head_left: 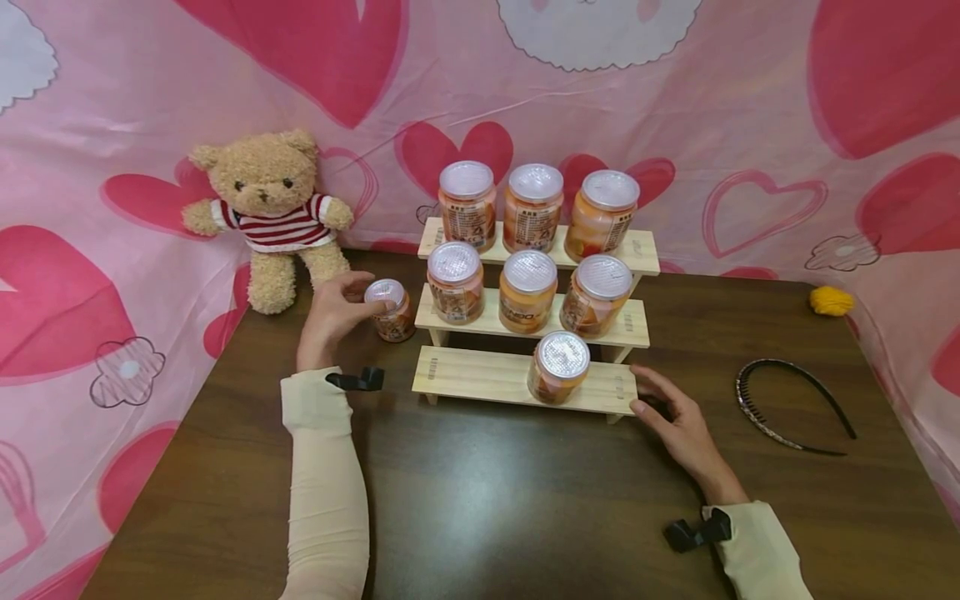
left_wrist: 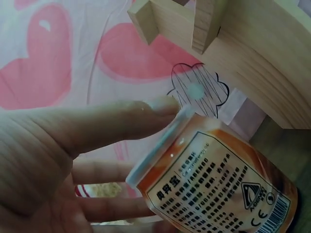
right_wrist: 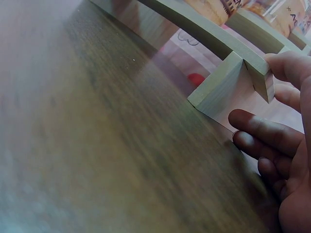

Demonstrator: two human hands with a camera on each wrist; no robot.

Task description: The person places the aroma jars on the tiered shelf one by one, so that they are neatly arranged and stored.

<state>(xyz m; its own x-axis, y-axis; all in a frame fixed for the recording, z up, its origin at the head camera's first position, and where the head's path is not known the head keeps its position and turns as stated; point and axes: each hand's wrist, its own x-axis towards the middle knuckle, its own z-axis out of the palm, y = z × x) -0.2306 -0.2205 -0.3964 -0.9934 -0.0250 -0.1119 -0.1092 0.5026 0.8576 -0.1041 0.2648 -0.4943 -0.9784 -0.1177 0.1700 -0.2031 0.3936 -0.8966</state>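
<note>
My left hand (head_left: 335,317) grips a small jar (head_left: 394,321) near its lid, thumb on the near side of the rim and fingers beyond it. This jar has an orange printed label and a pale, shiny lid; it is beside the left end of a three-step wooden display stand (head_left: 480,379). At the other end, my right hand (head_left: 686,429) pinches the lowest step's end between thumb and index finger, its remaining fingers curled below the plank. One similar jar (head_left: 558,368) stands right of centre on that step. Three more jars (head_left: 527,292) fill the middle step and three (head_left: 534,208) the top.
A teddy bear (head_left: 273,204) in a striped sweater sits against the pink heart-patterned cloth (head_left: 480,92) at the back left. On the brown table (head_left: 480,517), a dark headband (head_left: 750,408) lies to the right, and a small yellow bundle (head_left: 831,301) is near the back right corner.
</note>
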